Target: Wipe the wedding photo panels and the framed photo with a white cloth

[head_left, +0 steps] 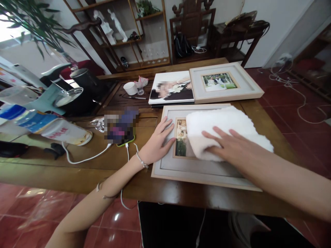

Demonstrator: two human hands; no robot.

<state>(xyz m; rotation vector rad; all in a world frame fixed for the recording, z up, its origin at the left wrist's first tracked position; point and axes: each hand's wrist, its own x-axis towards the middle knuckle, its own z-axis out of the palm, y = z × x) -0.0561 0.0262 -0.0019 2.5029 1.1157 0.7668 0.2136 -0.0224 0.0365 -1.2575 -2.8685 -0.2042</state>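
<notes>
A light wooden picture frame (207, 179) with a wide grey mat lies flat on the table, its small photo (180, 144) partly covered. My left hand (159, 141) rests open on the frame's left border, fingers spread. Across the frame's middle and right side lies a folded white towel (232, 119). My right hand (227, 144) grips the towel's near side, with fingers spread over the top and the thumb by the fold. The towel hides much of the frame's centre.
Behind are another framed photo (250, 91) and a white-edged photo panel (178, 98). Left of my left hand, a phone (126, 142) with a charging cable lies near a plastic bottle (64, 129). A white cup (130, 88) and dark kettle (85, 81) stand farther back.
</notes>
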